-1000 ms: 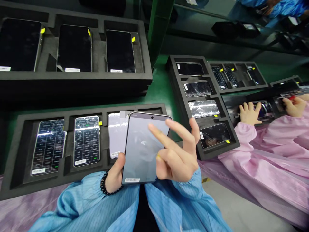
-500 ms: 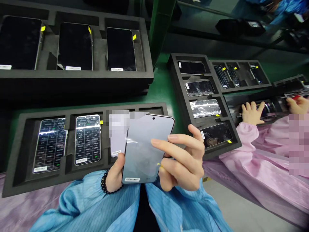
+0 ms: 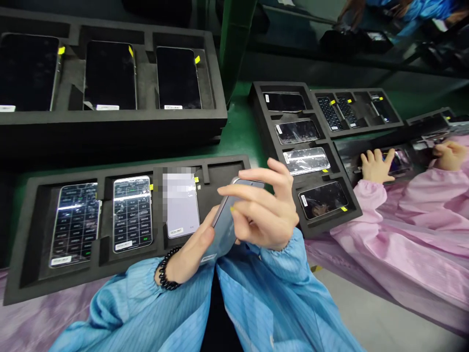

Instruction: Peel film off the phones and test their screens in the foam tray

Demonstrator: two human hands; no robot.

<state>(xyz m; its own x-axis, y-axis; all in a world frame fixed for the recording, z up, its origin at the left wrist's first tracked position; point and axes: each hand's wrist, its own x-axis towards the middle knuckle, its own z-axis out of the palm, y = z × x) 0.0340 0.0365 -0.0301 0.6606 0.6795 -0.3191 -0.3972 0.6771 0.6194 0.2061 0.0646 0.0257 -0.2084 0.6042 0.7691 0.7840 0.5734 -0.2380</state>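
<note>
A smartphone (image 3: 226, 234) with a grey-blue screen and a white barcode label is tilted in front of me, its long side edge turned up. My left hand (image 3: 194, 249), a black coiled band at the wrist, is closed around it from the left. Over the screen's right part is my right hand (image 3: 266, 210), its upper fingers stretched across the top and its thumb bent in. At the thumb and fingertips shows a small yellow sticker (image 3: 232, 209), apparently pinched. Just left of the phone, a lit phone (image 3: 182, 208) lies in a black foam tray (image 3: 104, 266).
In the same tray are two phones (image 3: 132, 212) showing grids. A stacked foam tray (image 3: 110, 117) with dark phones stands behind. To the right, another tray (image 3: 315, 186) holds several phones; beyond it, a co-worker's hand (image 3: 377, 165) in a pink sleeve rests near a device.
The phone has turned from facing me to a steep tilt, uncovering the lit phone in the tray. My left hand has moved right and my right hand slightly up and left.
</note>
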